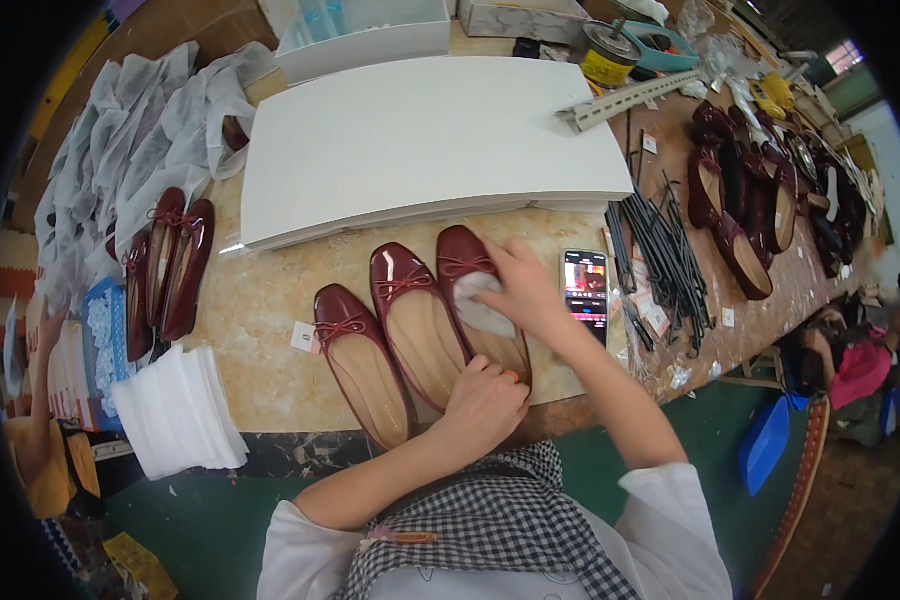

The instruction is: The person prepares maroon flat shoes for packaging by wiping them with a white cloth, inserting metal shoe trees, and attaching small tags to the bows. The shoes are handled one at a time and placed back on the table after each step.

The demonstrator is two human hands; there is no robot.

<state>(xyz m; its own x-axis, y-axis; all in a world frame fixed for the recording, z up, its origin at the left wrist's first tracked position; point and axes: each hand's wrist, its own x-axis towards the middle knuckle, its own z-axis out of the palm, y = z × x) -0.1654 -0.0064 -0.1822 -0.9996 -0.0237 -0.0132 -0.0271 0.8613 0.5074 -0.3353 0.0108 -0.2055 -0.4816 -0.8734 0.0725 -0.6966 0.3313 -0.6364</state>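
Three burgundy patent ballet flats with small bows lie side by side, toes pointing away from me: a left one (342, 325), a middle one (402, 275) and a right one (462, 245). My left hand (485, 400) is closed around the heel end of the right shoe, a ring on one finger. At the front of that shoe, my right hand (520, 290) pinches a white wad, seemingly paper (483, 308), at the opening. Its fingertips reach the toe and bow. A small tag (306, 336) lies beside the left shoe.
Behind the shoes lies a large white board stack (430, 140), a slotted metal bar (635, 98) on it. A phone (585, 290) and black sticks (665, 260) sit rightward, before piled shoes (745, 250). White sheets (180, 410) overhang the left edge near more flats (185, 265).
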